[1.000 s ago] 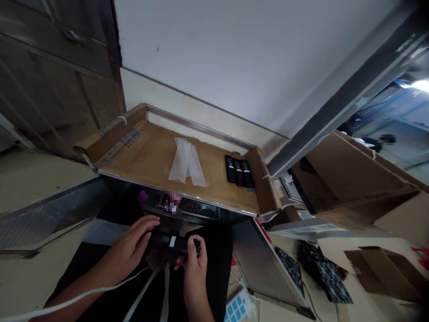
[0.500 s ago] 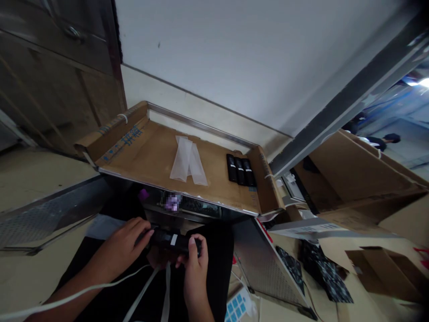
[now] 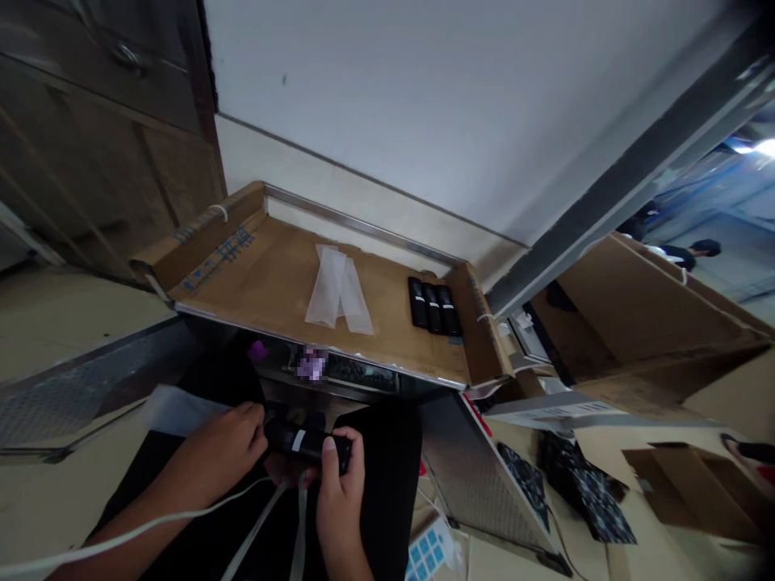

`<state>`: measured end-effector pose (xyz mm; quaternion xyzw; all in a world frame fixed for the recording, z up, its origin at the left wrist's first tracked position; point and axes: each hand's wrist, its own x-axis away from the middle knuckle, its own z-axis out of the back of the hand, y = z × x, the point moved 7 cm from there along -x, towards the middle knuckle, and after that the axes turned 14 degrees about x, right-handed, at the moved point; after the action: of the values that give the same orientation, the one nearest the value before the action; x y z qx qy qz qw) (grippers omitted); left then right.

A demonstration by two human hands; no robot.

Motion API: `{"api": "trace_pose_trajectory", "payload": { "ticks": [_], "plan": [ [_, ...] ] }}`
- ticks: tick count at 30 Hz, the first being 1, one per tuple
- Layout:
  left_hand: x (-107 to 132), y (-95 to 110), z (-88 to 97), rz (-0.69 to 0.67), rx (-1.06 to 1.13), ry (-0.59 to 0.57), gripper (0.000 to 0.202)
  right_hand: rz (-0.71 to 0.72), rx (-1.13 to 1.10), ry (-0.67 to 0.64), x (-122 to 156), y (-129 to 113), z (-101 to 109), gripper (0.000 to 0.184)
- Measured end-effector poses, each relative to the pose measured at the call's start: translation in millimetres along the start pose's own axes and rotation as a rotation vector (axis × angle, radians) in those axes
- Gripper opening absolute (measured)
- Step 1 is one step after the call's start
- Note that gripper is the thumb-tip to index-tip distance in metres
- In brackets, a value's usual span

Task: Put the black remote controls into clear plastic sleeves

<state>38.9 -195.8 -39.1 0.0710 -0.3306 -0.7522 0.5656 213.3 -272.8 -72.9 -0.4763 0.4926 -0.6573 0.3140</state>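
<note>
Above my lap, a long black device with a white label [image 3: 311,443] lies across both hands; its exact kind does not show. My right hand [image 3: 342,476] grips its right end, thumb on top. Closed fingers of my left hand [image 3: 245,436] are at its left end, where the dark shapes run together. A translucent strip, like a plastic sleeve [image 3: 173,410], sticks out beyond my left forearm; whether my left hand touches it is unclear. Two translucent sleeves [image 3: 339,294] overlap on the cardboard-lined tray [image 3: 266,282]. Three similar black devices [image 3: 434,307] lie side by side at its right end.
Perforated metal panels [image 3: 484,476] flank my legs. White straps and a cable [image 3: 151,524] cross my lap. Cardboard boxes [image 3: 642,315] and a dark patterned bag [image 3: 581,484] are at the right. A white wall [image 3: 387,105] rises behind the tray.
The black device and my right hand have shifted slightly left and down, and the device's label is now more tilted. More of the translucent strip by my left forearm shows.
</note>
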Motion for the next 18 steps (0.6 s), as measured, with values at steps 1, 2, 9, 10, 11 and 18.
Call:
{"api": "trace_pose_trajectory", "payload": {
  "ticks": [1,2,9,10,11,18],
  "plan": [
    [0.4,1.2,0.0,0.008,-0.017,0.002,0.022,0.004,-0.002,-0.001,0.0,0.6,-0.5,0.046],
    [1.1,2.3,-0.1,0.016,-0.030,0.007,0.022,0.006,-0.006,-0.003,-0.1,1.6,-1.1,0.045],
    [5.8,17.2,-8.0,-0.035,0.052,0.025,0.016,0.000,-0.049,-0.071,-0.7,13.1,-15.0,0.042],
    [6.2,20.5,-8.5,-0.048,0.072,0.026,0.016,-0.003,-0.054,-0.086,-0.4,14.4,-17.7,0.042],
    [6.7,23.7,-8.4,-0.057,0.089,0.031,0.015,-0.007,-0.058,-0.100,0.2,15.3,-20.0,0.043],
    [10.3,38.5,-8.4,-0.117,0.188,0.065,0.014,0.054,0.066,-0.093,8.2,5.2,-19.4,0.045]
  ]
}}
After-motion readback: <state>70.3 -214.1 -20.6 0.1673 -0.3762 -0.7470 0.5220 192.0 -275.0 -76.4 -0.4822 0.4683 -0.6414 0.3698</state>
